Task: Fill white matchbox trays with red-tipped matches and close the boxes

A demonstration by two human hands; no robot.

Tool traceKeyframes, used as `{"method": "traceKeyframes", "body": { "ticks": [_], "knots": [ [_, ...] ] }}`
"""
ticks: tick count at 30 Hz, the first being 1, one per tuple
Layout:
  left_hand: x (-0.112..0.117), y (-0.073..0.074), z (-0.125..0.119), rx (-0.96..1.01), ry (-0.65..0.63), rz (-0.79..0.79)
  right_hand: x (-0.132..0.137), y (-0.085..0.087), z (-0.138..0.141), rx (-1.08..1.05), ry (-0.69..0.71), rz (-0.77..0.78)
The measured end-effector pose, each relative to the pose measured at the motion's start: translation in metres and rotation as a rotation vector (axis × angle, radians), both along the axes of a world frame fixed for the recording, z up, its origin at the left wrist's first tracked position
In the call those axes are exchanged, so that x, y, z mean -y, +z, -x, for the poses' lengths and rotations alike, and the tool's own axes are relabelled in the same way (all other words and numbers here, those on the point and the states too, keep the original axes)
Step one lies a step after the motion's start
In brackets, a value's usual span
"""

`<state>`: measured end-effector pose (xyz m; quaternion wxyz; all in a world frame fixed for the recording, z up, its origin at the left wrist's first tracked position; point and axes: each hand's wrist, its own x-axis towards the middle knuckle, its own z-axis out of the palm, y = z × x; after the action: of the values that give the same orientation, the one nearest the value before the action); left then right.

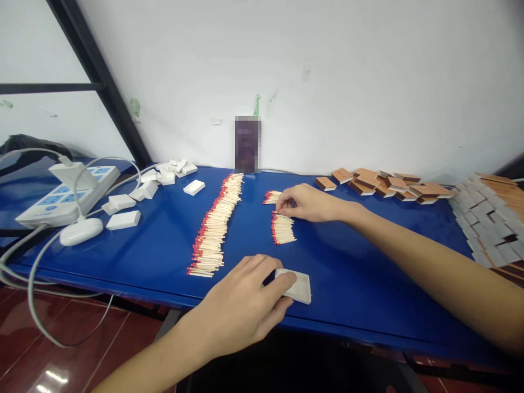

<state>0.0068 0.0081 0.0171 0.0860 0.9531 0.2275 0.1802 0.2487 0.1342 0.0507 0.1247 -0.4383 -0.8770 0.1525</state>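
Note:
My left hand (249, 300) grips the left end of a white matchbox tray (302, 287) near the table's front edge, thumb inside it. The visible part of the tray has no matches in it. My right hand (301, 203) is at a short row of red-tipped matches (283, 228), with thumb and fingertips bent together at its far end. Whether a match is between those fingertips is too small to tell. A smaller group of matches (271, 197) lies just beyond. A long, slightly curved row of matches (215, 229) runs away from me on the left.
White matchbox trays (123, 220) lie scattered at the left, beside a power strip (69, 196) with cables. Brown matchbox sleeves (368, 180) are heaped along the wall at right. Stacked matchboxes (487, 218) stand at the far right. A pixelated dark object (248, 144) leans against the wall.

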Motion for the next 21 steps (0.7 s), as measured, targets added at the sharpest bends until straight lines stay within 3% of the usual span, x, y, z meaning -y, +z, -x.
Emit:
{"method": "traceKeyframes", "body": {
  "ticks": [13,17,21],
  "knots": [
    [0.0,-0.001,0.0,-0.01,0.003,0.002,0.006,-0.003,-0.006,-0.08,-0.035,0.105],
    [0.0,-0.001,0.0,0.004,0.002,-0.006,0.012,-0.011,-0.008,-0.16,-0.079,0.09],
    [0.0,-0.001,0.0,0.005,0.0,-0.014,0.023,-0.024,-0.007,-0.17,-0.034,0.034]
  ]
}}
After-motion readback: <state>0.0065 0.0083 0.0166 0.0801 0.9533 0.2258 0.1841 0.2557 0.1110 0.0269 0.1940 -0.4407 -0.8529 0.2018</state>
